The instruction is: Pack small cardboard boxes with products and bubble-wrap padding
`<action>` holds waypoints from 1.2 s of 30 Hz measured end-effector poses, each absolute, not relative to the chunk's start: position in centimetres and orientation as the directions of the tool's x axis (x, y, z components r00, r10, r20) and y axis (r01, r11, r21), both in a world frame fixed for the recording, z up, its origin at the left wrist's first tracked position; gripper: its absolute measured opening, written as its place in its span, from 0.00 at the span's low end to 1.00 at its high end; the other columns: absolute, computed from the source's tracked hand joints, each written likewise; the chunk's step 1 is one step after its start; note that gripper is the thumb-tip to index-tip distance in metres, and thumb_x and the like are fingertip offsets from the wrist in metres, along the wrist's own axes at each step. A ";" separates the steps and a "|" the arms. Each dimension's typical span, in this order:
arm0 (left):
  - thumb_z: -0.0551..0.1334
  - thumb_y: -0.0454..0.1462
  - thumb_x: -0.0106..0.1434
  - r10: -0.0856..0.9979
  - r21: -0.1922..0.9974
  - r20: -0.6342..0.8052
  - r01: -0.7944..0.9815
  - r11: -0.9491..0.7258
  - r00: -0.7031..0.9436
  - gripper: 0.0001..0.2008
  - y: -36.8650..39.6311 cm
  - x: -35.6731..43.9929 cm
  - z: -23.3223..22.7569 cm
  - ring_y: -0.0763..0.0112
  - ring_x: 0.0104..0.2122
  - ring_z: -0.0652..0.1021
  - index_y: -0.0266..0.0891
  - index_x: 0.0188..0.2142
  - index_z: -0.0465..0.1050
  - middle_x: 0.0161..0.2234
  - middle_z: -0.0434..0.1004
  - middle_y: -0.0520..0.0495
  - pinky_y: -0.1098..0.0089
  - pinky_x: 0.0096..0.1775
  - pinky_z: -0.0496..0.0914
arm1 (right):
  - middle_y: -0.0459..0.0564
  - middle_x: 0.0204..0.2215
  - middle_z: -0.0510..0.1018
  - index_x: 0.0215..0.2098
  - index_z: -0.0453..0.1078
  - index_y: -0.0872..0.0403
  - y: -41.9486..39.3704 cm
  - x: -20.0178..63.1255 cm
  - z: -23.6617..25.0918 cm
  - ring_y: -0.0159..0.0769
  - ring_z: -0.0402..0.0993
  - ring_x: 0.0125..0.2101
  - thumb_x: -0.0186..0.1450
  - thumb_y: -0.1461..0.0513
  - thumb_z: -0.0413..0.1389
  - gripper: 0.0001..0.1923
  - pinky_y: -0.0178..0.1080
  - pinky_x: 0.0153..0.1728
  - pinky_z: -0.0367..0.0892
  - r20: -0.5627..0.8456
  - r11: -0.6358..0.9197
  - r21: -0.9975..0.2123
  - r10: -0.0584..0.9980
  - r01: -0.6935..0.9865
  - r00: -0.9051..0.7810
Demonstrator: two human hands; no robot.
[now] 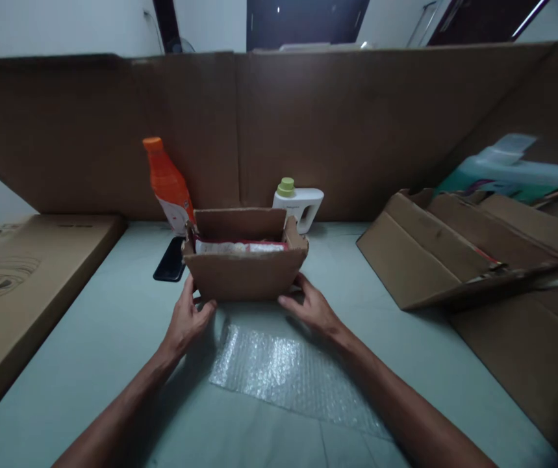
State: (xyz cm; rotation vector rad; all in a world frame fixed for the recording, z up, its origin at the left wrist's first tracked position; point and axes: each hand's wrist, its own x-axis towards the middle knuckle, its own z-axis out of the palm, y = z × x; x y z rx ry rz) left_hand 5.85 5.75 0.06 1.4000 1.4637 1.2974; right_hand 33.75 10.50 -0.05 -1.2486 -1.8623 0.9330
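A small open cardboard box [244, 278] stands in the middle, gripped at its two lower corners. My left hand [190, 320] holds the left corner, thumb toward the front and fingers at the side. On the right corner, my right hand [314, 308] has the same kind of hold. Inside the box a white and red packet [240, 247] shows just above the front wall; the rest of it is hidden. Between my forearms a sheet of bubble wrap [279, 370] lies flat on the pale green surface [113, 344].
Behind the box stand an orange bottle [167, 179] and a white jug with a green cap [298, 200]. A black phone [169, 261] lies to the left, near a large flat carton [30, 286]. Folded cardboard boxes [419, 253] and a teal-filled bottle [507, 172] occupy the right. A tall cardboard panel [332, 123] closes the back.
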 end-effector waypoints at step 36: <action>0.61 0.40 0.61 0.973 0.771 0.217 0.625 -0.124 -0.074 0.39 4.8 0.3 -1.6 0.49 0.66 0.63 0.38 0.69 0.49 0.68 0.57 0.33 0.47 0.63 0.61 | 0.59 0.55 0.77 0.58 0.67 0.53 9.3 37.5 -1.6 0.50 0.78 0.49 0.62 0.47 0.55 0.31 0.47 0.45 0.74 0.189 0.198 -0.715 0.978 0.671 -0.086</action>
